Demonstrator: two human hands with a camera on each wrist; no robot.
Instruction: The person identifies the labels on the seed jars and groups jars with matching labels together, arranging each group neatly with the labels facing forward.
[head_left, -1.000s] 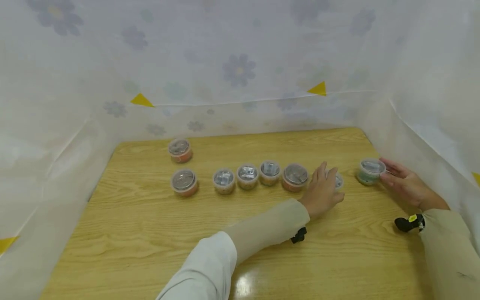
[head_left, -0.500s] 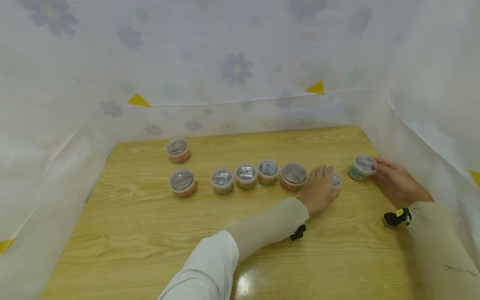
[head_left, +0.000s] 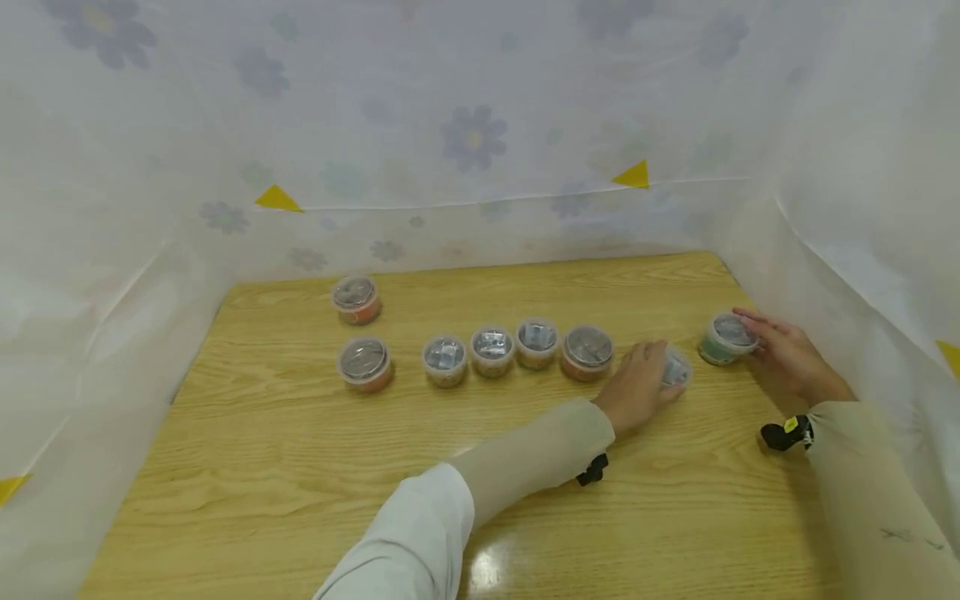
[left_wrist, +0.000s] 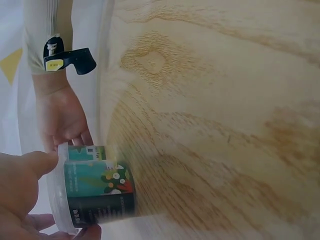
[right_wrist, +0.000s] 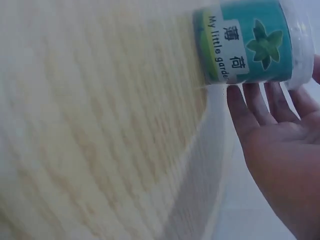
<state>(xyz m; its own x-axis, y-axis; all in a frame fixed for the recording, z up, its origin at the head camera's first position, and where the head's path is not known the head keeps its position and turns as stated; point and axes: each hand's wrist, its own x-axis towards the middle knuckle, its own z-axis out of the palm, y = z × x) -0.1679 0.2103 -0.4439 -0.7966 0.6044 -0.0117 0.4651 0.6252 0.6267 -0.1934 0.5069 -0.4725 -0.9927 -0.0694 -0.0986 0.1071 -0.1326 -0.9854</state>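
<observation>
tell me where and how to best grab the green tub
Probably by the side of the green tub, near its clear lid, thumb and fingers opposed, coming from the right, where the right hand is. Its round wall suits curled fingers, and the left hand with another tub is on its left.
</observation>
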